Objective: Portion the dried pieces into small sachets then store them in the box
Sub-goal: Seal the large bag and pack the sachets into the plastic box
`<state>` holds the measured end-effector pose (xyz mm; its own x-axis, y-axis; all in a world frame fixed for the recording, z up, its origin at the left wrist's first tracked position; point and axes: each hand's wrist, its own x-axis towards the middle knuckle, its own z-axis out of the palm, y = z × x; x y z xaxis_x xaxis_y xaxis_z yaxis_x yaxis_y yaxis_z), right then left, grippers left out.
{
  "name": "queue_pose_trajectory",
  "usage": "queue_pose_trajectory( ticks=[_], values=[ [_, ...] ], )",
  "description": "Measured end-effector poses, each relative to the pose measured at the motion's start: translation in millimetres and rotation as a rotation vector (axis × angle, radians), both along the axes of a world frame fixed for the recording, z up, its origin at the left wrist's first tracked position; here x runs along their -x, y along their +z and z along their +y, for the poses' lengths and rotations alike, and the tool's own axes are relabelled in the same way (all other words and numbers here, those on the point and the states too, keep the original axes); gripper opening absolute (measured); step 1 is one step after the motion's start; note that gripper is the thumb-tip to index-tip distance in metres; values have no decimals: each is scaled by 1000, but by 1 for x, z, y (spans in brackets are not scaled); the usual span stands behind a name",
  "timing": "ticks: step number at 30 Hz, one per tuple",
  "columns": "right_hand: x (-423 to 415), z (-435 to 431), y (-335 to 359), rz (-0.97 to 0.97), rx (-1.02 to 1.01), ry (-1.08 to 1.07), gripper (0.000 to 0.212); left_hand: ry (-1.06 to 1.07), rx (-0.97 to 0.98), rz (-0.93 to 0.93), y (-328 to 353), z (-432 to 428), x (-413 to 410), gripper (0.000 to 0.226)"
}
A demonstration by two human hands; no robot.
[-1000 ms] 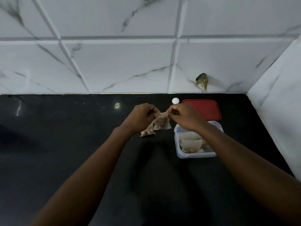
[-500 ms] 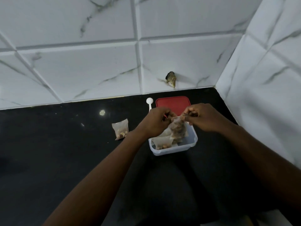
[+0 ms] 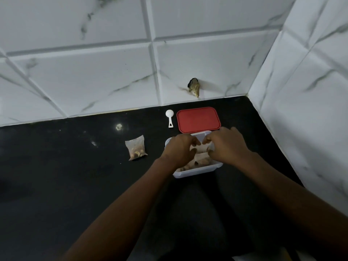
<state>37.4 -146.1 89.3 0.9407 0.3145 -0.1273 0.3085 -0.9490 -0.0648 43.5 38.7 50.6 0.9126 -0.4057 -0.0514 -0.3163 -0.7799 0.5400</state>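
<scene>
Sachets (image 3: 200, 160) of thin, pale, limp paper fill the box (image 3: 195, 173), and both hands are down inside it. The left hand (image 3: 178, 150) and right hand (image 3: 227, 146) curl their fingers onto the top one, but I cannot tell whether they pinch it or only press. The packets look light and soft and probably crush easily, so the top edge is the best hold. Left of the box a loose sachet (image 3: 136, 150) lies on the bench (image 3: 75, 176). Behind the box, touching it, lies the red lid (image 3: 197, 119), with a white scoop (image 3: 169, 117) just beside it.
</scene>
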Motion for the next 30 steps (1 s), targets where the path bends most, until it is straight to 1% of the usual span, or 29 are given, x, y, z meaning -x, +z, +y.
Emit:
queue_pose_trajectory(
  ticks=[2, 4, 6, 8, 15, 23, 27, 30],
  values=[
    [-3, 12, 2, -18, -178, -10, 33, 64, 76, -34, 3, 18, -1, 21],
    [-9, 33, 4, 5, -343, -12, 27, 131, 109, -45, 6, 40, -3, 18],
    [-18, 58, 4, 48, -447, -4, 22, 195, 112, -49, 11, 64, -5, 17],
    [-29, 85, 2, 87, -504, 13, 19, 242, 107, -47, 14, 88, -8, 15],
    [-58, 158, -14, 145, -527, 66, 18, 338, 62, -34, 5, 155, -17, 16],
    [-93, 202, -48, 245, -498, 64, 24, 428, -30, 123, -24, 203, -41, 18],
    [-108, 214, -70, 338, -409, 38, 31, 429, -110, 207, -45, 216, -57, 27],
    [-114, 218, -83, 402, -371, 26, 37, 386, -161, 248, -57, 219, -63, 35]
  ],
)
